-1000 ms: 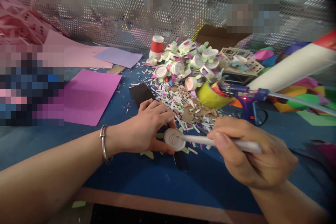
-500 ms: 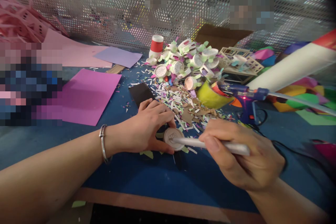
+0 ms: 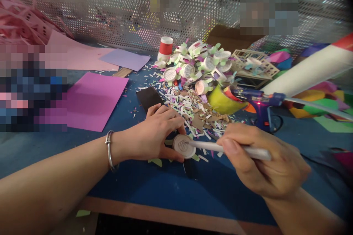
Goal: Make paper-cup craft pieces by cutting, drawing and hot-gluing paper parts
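Note:
A small round white disc, like a cup lid or base, lies between the thumb and fingers of my left hand, which is closed around its left side. Dark pencil-like lines mark its top. My right hand grips a white pen, its tip touching the disc's face near the marks. Under and beside the disc show pale green paper tabs. A black strip lies partly beneath my left hand, and its lower end comes out below the disc.
Paper scraps cover the table beyond my hands. Behind them rises a pile of white paper-cup pieces near a red-and-white cup. A blue glue gun with its light on stands at right. Magenta paper lies left.
My right hand and the pen have shifted slightly right across the disc, and more drawn lines show on its face. My left hand keeps the same hold.

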Motion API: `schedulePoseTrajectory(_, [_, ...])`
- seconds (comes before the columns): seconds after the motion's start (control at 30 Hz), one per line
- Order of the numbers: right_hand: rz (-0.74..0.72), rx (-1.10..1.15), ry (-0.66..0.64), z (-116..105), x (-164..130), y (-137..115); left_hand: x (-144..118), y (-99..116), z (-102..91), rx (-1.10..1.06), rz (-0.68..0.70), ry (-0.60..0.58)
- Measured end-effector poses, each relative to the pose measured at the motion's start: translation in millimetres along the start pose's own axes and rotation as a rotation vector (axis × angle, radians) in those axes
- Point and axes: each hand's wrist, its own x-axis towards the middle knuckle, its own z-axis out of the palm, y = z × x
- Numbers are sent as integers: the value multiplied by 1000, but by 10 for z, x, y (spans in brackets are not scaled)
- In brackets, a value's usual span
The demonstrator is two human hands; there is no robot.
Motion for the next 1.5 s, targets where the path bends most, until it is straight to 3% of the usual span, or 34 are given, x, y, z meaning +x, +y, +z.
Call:
schedulePoseTrajectory(0.87, [5, 26, 27, 9, 20, -20, 2, 2, 5, 1, 6, 8])
schedulePoseTrajectory(1.5, [14, 108, -47, 16, 15, -77, 15, 27, 6, 18, 4, 8])
